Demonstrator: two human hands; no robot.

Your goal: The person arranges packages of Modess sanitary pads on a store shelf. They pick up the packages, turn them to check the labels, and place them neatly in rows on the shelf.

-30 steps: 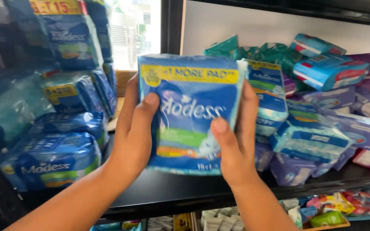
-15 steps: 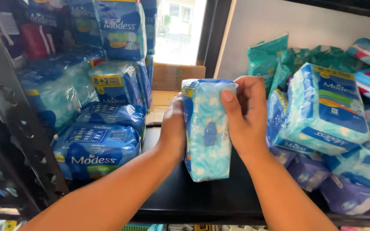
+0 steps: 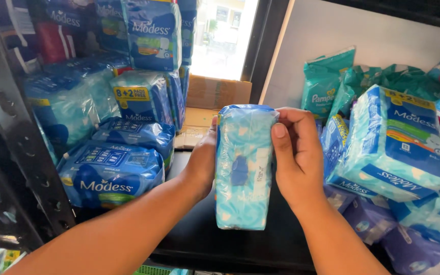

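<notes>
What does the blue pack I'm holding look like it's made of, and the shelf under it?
The blue pack looks like thin, glossy plastic film: it wrinkles and catches light, and seems soft where both hands press its sides. The shelf looks like a hard, smooth black board with a slight sheen, perhaps painted metal or laminate; the view cannot settle which.

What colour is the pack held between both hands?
Light blue pack with white patches and a darker blue mark; head view.

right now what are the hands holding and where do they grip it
Both hands hold one light blue soft pack upright, edge-on: the left hand on its left face, the right hand on its right face, thumb across the front edge.
</notes>
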